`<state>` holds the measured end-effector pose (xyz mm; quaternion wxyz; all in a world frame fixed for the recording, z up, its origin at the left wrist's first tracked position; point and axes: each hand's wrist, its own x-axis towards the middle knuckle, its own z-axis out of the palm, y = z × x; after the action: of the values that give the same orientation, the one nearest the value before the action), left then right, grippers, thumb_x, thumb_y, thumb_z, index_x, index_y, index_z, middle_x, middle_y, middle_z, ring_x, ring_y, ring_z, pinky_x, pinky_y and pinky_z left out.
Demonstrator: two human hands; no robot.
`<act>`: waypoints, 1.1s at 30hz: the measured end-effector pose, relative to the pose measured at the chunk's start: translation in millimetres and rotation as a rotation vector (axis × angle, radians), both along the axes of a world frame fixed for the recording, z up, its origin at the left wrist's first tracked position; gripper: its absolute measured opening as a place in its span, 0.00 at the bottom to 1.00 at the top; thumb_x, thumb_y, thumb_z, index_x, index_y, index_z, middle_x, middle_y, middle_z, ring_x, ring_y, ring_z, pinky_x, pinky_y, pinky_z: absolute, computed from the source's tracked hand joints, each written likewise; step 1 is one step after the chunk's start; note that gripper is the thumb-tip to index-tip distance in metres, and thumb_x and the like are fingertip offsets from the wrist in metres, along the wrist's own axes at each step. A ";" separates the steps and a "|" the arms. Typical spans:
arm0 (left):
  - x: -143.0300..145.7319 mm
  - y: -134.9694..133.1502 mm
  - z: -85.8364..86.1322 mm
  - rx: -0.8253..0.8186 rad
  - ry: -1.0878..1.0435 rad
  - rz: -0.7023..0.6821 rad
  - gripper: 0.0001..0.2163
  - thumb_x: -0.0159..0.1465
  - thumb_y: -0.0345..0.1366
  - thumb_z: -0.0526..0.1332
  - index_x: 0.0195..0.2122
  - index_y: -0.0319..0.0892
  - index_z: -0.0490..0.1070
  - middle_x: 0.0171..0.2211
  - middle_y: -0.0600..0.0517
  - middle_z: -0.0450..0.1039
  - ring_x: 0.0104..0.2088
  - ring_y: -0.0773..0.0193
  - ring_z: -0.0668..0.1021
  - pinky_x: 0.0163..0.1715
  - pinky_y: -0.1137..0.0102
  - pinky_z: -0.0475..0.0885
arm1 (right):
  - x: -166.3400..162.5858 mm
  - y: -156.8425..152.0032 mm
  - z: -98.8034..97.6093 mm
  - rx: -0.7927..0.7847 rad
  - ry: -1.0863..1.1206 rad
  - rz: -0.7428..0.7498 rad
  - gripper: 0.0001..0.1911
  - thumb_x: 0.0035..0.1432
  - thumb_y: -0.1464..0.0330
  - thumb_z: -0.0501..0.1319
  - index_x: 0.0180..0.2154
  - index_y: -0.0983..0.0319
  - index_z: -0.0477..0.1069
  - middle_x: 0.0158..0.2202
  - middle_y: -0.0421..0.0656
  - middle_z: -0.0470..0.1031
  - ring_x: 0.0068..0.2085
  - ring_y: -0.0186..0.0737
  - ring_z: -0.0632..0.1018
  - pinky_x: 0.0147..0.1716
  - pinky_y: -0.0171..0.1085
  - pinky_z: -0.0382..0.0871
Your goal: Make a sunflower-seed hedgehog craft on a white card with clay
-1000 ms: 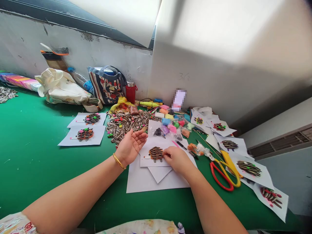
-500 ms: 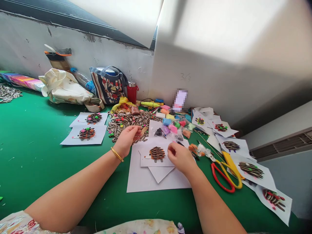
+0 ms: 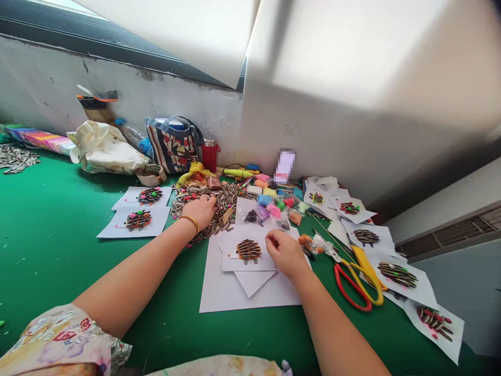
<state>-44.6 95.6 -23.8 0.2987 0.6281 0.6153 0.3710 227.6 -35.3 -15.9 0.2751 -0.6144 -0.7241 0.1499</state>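
Note:
My left hand (image 3: 200,211) is down on a pile of striped sunflower seeds (image 3: 229,196), its fingers bent together and their tips hidden. A flat light-brown piece (image 3: 227,215) lies on the seeds to its right. My right hand (image 3: 287,254) is closed, thumb and fingers pinched by the right edge of a white card (image 3: 230,265); whatever they hold is hidden. On the card is a hedgehog (image 3: 249,250) with an orange body and seeds for spines. Under the card lie another card (image 3: 250,287) and a larger white sheet (image 3: 211,300).
Coloured clay lumps (image 3: 274,210) in clear bags lie behind the sheet. To the right are red-and-yellow scissors (image 3: 354,287), a yellow cutter (image 3: 366,266) and finished hedgehog cards (image 3: 425,292). Two more cards (image 3: 117,230) lie left. Bags (image 3: 174,146) and a red flask (image 3: 210,155) line the wall.
My left hand has moved left and down onto the seeds, away from the light-brown piece. My right hand stays by the card's right edge. The view has shifted slightly.

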 end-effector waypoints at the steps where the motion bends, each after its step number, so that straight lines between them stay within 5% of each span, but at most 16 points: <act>1: 1.1 2.9 -0.3 -0.008 -0.024 0.003 0.06 0.55 0.30 0.66 0.27 0.43 0.68 0.38 0.43 0.69 0.55 0.41 0.69 0.49 0.60 0.62 | 0.1 0.3 -1.0 0.003 0.004 0.003 0.08 0.59 0.69 0.53 0.31 0.58 0.69 0.28 0.39 0.73 0.30 0.37 0.71 0.30 0.34 0.58; 9: -9.0 20.8 13.3 -0.087 -0.401 0.040 0.10 0.57 0.31 0.65 0.22 0.43 0.66 0.34 0.46 0.71 0.48 0.54 0.74 0.45 0.70 0.65 | 1.3 2.3 -2.1 0.019 0.028 0.009 0.08 0.59 0.69 0.52 0.31 0.59 0.69 0.28 0.40 0.72 0.31 0.37 0.71 0.30 0.34 0.59; 16: -10.9 -2.6 33.2 -0.288 -1.036 0.005 0.08 0.67 0.31 0.54 0.31 0.41 0.68 0.22 0.57 0.59 0.18 0.74 0.64 0.17 0.80 0.59 | 1.4 2.7 -3.3 0.011 0.072 0.003 0.08 0.59 0.69 0.52 0.32 0.59 0.70 0.31 0.40 0.74 0.33 0.37 0.72 0.32 0.34 0.60; 20: -9.2 -26.3 36.7 -0.426 -1.357 -0.078 0.11 0.69 0.29 0.48 0.29 0.39 0.63 0.24 0.56 0.59 0.17 0.78 0.62 0.14 0.83 0.56 | 1.0 4.2 -6.9 0.000 0.096 0.002 0.08 0.59 0.69 0.53 0.32 0.59 0.70 0.30 0.40 0.74 0.32 0.37 0.72 0.31 0.34 0.61; 28: 5.0 -53.9 34.1 -0.697 -1.840 -0.259 0.07 0.67 0.30 0.51 0.31 0.40 0.62 0.23 0.57 0.58 0.16 0.75 0.63 0.10 0.80 0.58 | -0.4 6.4 -12.3 0.004 0.162 0.002 0.08 0.59 0.67 0.53 0.31 0.59 0.70 0.31 0.41 0.74 0.33 0.38 0.72 0.32 0.35 0.62; 33: 15.0 -66.4 32.0 -0.837 -1.963 -0.284 0.05 0.66 0.30 0.52 0.32 0.40 0.62 0.24 0.55 0.62 0.19 0.73 0.68 0.12 0.80 0.62 | -1.8 6.9 -13.6 0.025 0.163 -0.008 0.08 0.59 0.67 0.53 0.32 0.59 0.70 0.31 0.41 0.74 0.33 0.38 0.72 0.33 0.35 0.62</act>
<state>-29.6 29.2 8.2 0.8937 -0.0303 0.1062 0.4349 225.8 -28.4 -29.5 0.3411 -0.5995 -0.6988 0.1895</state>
